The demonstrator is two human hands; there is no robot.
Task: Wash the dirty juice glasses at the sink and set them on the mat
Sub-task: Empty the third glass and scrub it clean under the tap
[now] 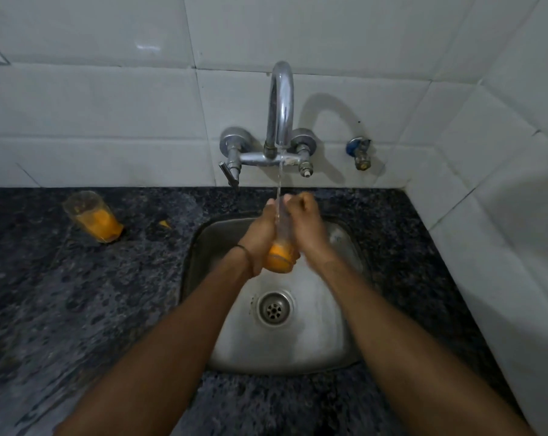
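Note:
A clear juice glass [280, 256] with orange residue in its bottom is held upright over the steel sink [338, 350]. My left hand [260, 234] wraps its left side and my right hand [304, 225] presses against its right side near the rim. A thin stream of water falls from the chrome tap [280, 102] into the glass. A second dirty glass [93, 217], holding orange juice dregs, stands on the dark granite counter [77, 309] at the left. No mat is in view.
A small orange scrap [165, 224] lies on the counter between the second glass and the sink. The drain [274, 308] sits in the sink's middle. White tiled walls close the back and right. A small blue-handled valve [359, 152] sticks out right of the tap.

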